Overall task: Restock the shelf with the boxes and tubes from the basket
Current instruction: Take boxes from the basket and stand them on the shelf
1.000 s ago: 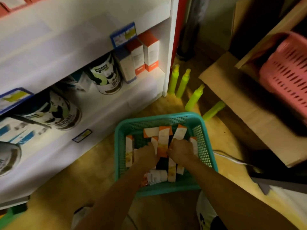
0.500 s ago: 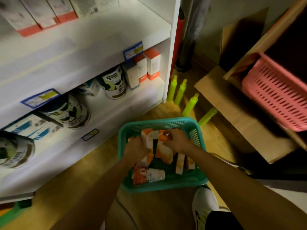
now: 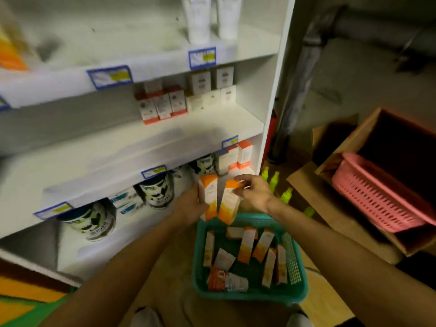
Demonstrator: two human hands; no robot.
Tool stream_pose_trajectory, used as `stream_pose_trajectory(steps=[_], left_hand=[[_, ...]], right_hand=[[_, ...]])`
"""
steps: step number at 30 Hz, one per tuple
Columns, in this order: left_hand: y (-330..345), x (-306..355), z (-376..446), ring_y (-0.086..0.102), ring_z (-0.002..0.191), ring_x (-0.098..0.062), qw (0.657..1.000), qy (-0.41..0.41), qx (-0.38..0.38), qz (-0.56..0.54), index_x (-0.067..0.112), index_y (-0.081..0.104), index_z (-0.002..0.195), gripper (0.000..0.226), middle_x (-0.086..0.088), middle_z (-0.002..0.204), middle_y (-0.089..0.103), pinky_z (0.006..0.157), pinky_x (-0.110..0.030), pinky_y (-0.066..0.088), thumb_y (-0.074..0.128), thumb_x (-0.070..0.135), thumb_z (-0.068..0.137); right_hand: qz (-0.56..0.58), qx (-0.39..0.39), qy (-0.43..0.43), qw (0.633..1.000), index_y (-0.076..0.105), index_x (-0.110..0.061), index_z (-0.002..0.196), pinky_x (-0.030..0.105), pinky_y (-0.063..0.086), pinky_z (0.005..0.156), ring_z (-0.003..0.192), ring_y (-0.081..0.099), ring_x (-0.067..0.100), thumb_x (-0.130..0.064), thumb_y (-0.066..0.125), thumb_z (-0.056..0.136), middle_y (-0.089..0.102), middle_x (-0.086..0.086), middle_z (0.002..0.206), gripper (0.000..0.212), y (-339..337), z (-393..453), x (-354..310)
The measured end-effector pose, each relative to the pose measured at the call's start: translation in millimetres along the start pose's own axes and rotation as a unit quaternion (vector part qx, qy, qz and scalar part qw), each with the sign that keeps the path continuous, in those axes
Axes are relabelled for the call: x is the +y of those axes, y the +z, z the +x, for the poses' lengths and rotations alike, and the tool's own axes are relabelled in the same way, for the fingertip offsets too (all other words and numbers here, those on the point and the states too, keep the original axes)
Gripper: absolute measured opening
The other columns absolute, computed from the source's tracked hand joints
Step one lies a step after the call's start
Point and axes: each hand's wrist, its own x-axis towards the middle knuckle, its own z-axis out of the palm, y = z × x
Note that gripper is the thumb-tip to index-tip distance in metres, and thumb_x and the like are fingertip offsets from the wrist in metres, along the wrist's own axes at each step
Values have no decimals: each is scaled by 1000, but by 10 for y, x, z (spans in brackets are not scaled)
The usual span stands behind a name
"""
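Two orange-and-white boxes held above the teal basket [image 3: 250,295].
The left hand [image 3: 192,208] grips the left box [image 3: 208,197]; the right hand [image 3: 253,191] pinches the right box [image 3: 228,204] by its top, near the shelf [image 3: 132,147]. More boxes lie in the basket.

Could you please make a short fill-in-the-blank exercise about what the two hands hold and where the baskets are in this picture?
1. The left hand and the right hand each grip one tall orange-and-white cardboard box, so ____ boxes are lifted.
2. More such boxes lie in the ____ plastic mesh basket on the floor.
3. The pink plastic basket sits inside a brown ____ carton.

Missing words: two; teal; cardboard
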Motion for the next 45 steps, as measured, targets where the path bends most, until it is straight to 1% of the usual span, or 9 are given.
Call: stream_pose_trajectory(steps=[6, 11, 16, 23, 26, 28, 32, 37, 45], left_hand=[[-975, 214, -371, 62, 90, -25, 997, 2, 74, 10, 14, 49, 98, 32, -3, 90, 59, 61, -25, 40, 75, 13, 78], [-1755, 389, -747, 65, 99, -23, 992, 22, 126, 3, 22, 50, 121, 55, 0, 114, 66, 81, -37, 59, 80, 32, 76], [-2652, 674, -1143, 68, 101, -30, 974, 79, 211, 28, 18, 52, 118, 51, -8, 117, 69, 81, -43, 58, 76, 31, 74], [-3787, 813, -1513, 68, 97, -26, 944, 80, 317, 35, 18, 53, 114, 42, -3, 118, 68, 78, -37, 58, 73, 22, 78], [-4142, 673, -1538, 69, 98, -26, 937, 58, 345, 11, 20, 56, 110, 43, -3, 115, 70, 83, -44, 58, 72, 31, 72], [-4301, 507, -1476, 69, 99, -25, 933, 52, 356, -11, 18, 57, 113, 51, -5, 113, 71, 84, -47, 59, 72, 34, 68], [-4393, 460, -1530, 67, 107, -26, 930, 34, 366, -22, 12, 56, 120, 43, -9, 121, 67, 89, -43, 59, 74, 12, 81], [-4410, 295, -1276, 63, 117, -31, 933, 6, 360, -26, 13, 51, 123, 39, -10, 131, 62, 93, -46, 57, 69, 9, 89], [-4549, 151, -807, 60, 121, -31, 930, 0, 365, -38, 20, 49, 125, 37, -8, 133, 61, 98, -50, 54, 64, 11, 93]], right_hand=[[-10, 11, -110, 994, 65, -13, 127, 36, 54, 94, 104, 64, 22, -12, 73, 85, 69, 7, 117, 43, -98, -301, -1061], [-13, 6, -179, 984, 62, -21, 132, 40, 54, 98, 113, 61, 22, -17, 64, 94, 64, 1, 127, 38, -63, -600, -1880], [6, 30, -276, 961, 67, -18, 126, 39, 54, 97, 107, 64, 18, -16, 69, 89, 70, 2, 120, 37, 3, -792, -2770], [60, 37, -351, 934, 66, -22, 126, 41, 56, 94, 105, 66, 18, -21, 64, 92, 68, 1, 116, 34, 78, -890, -3907], [74, 24, -363, 928, 66, -22, 127, 41, 56, 94, 105, 66, 19, -22, 64, 93, 68, 3, 117, 34, 156, -858, -4265], [84, 25, -366, 926, 65, -19, 128, 40, 57, 94, 106, 66, 20, -20, 64, 94, 69, 4, 117, 34, 228, -848, -4445], [79, 33, -365, 927, 65, -17, 127, 36, 55, 97, 109, 64, 18, -16, 65, 93, 68, 4, 120, 34, 405, -788, -4662], [68, 29, -356, 932, 63, -15, 127, 26, 56, 84, 108, 65, 21, -13, 63, 95, 67, 6, 121, 32, 627, -599, -4813], [80, 44, -359, 929, 60, -13, 130, 32, 57, 90, 109, 66, 22, -11, 65, 94, 67, 8, 121, 37, 890, -198, -5024]])
